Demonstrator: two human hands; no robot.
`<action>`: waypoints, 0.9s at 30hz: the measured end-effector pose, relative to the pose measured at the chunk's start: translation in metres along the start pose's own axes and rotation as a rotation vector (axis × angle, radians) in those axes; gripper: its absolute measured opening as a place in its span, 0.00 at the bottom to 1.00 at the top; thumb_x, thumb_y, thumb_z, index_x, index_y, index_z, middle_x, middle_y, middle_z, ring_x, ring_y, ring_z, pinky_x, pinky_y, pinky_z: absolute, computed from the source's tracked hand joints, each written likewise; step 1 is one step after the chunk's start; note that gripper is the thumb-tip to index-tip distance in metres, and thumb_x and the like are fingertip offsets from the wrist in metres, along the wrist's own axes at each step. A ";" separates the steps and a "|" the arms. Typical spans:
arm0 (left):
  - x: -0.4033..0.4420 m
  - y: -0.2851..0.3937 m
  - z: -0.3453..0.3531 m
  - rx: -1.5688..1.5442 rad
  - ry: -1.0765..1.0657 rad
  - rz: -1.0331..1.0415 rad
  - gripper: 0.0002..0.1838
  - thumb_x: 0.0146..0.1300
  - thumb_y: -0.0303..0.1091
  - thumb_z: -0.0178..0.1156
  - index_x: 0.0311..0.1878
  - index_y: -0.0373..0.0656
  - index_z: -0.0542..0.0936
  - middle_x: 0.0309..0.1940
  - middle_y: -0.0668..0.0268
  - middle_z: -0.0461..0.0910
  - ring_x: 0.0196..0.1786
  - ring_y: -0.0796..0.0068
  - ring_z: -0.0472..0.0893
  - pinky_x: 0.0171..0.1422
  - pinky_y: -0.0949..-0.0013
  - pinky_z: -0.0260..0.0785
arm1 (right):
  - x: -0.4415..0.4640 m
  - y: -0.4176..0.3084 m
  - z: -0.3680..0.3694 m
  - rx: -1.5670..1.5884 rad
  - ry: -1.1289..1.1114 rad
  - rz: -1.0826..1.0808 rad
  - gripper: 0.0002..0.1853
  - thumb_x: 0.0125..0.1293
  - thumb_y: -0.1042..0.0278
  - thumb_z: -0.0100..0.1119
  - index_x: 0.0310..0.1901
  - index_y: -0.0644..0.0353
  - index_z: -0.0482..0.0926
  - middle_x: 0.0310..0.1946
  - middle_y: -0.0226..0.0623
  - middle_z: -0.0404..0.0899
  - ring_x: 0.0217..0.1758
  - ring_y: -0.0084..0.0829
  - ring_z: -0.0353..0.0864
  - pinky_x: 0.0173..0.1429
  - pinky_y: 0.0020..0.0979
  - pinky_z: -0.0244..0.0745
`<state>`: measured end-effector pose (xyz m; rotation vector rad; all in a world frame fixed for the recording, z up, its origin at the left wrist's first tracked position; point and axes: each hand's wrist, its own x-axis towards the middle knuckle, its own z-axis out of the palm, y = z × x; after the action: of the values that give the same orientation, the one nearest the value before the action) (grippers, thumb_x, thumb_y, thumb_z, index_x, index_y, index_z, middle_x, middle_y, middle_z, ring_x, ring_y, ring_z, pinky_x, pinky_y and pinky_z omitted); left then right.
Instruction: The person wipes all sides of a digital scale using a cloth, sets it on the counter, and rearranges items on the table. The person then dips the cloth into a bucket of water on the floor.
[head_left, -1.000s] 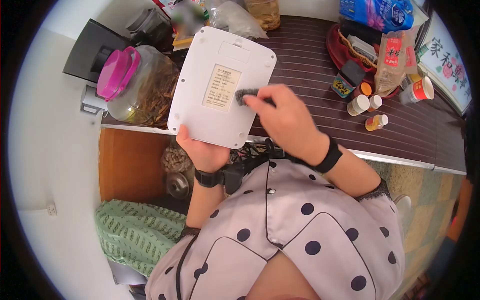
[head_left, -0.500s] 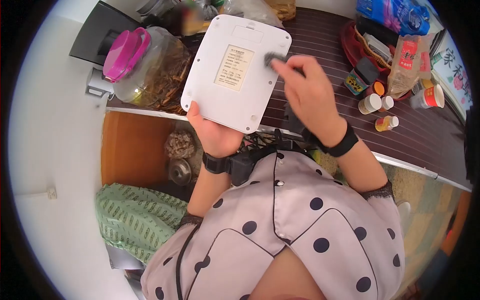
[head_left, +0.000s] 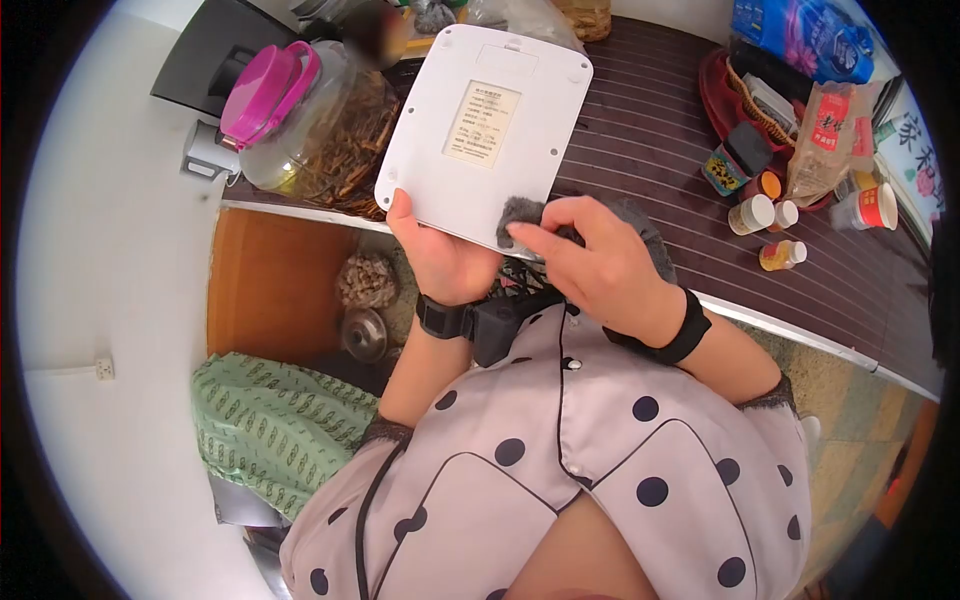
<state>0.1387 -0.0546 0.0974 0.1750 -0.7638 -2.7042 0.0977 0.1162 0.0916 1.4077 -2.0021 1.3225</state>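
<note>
A white kitchen scale point(head_left: 430, 140) is tilted up with its underside towards me, showing a printed label point(head_left: 482, 122) and a battery cover at the top. My left hand point(head_left: 445, 260) grips it by the lower left edge, thumb on the underside and fingers behind. Pinched in my right hand point(head_left: 605, 260) is a grey cloth point(head_left: 521, 212), pressed on the scale's lower right corner. Part of the cloth hangs behind that hand.
Left of the scale stands a large clear jar point(head_left: 350, 135) with a pink lid. Several small bottles point(head_left: 782, 255), a red basket point(head_left: 712, 90) and a brown plastic bag point(head_left: 828, 140) stand at the right. The dark striped tabletop point(head_left: 640, 130) ends in a pale front edge.
My right hand has moved down and slightly left with the grey cloth, from the scale's upper right edge to its lower right corner. My left hand still holds the scale.
</note>
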 end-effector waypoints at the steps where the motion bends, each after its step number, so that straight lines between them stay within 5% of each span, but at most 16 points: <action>1: -0.002 0.000 -0.001 -0.050 -0.038 -0.010 0.35 0.69 0.56 0.32 0.70 0.41 0.62 0.66 0.59 0.67 0.67 0.56 0.67 0.70 0.51 0.58 | -0.002 -0.002 0.000 0.032 -0.012 0.012 0.20 0.46 0.82 0.61 0.45 0.57 0.82 0.37 0.38 0.74 0.39 0.38 0.77 0.40 0.33 0.76; 7: -0.006 0.000 0.006 -0.002 0.014 -0.005 0.35 0.69 0.57 0.34 0.70 0.41 0.61 0.67 0.58 0.66 0.67 0.55 0.67 0.70 0.50 0.58 | 0.007 0.023 -0.025 -0.032 0.158 0.312 0.16 0.53 0.82 0.59 0.44 0.58 0.82 0.37 0.38 0.74 0.35 0.36 0.77 0.38 0.32 0.75; 17: -0.013 -0.009 0.010 0.102 0.035 0.029 0.36 0.67 0.58 0.36 0.69 0.42 0.62 0.66 0.60 0.67 0.67 0.57 0.67 0.70 0.52 0.57 | 0.003 0.007 -0.013 0.288 -0.135 0.285 0.11 0.55 0.72 0.66 0.40 0.55 0.80 0.36 0.38 0.74 0.36 0.38 0.78 0.40 0.34 0.75; 20: -0.016 -0.012 0.010 0.154 0.081 0.060 0.35 0.67 0.58 0.36 0.69 0.42 0.62 0.65 0.61 0.67 0.66 0.58 0.67 0.70 0.53 0.56 | 0.006 -0.004 -0.010 0.256 -0.099 0.415 0.12 0.56 0.72 0.66 0.42 0.54 0.78 0.35 0.38 0.72 0.36 0.39 0.77 0.39 0.35 0.74; 27: -0.017 -0.012 0.014 0.167 0.044 0.117 0.35 0.67 0.58 0.37 0.68 0.42 0.63 0.65 0.61 0.67 0.66 0.58 0.67 0.70 0.53 0.56 | 0.004 -0.001 0.012 0.134 0.064 0.294 0.11 0.58 0.74 0.63 0.41 0.58 0.73 0.37 0.40 0.68 0.33 0.42 0.76 0.35 0.37 0.73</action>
<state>0.1484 -0.0323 0.1038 0.2205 -0.9563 -2.5186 0.0993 0.1035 0.0893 1.1382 -2.1747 1.6306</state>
